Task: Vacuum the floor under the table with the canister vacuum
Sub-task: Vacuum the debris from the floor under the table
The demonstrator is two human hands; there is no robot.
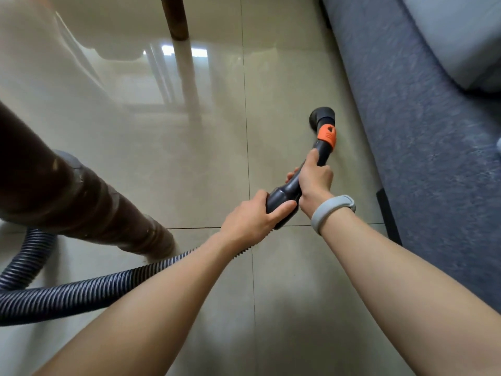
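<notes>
Both hands gripped the vacuum wand, nozzle down on the tiled floor beside the sofa.

The right hand (pixel 314 180) curled round the wand (pixel 291 188) nearer the nozzle (pixel 321 118); the left hand (pixel 252 218) held its rear end, where the hose (pixel 81 294) trailed left past a desk leg (pixel 81 202). The wand's long axis ran forward and slightly right from the hands. The canister itself was out of view, and the nozzle's mouth was hidden against the floor (pixel 189 158).

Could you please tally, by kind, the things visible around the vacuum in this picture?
Hands: 2, left hand, right hand
Table legs: 2, near leg, far leg
Hose: 1
Handle: 1
Nozzle: 1
Wristband: 1
Sofa: 1
Total: 9
</notes>
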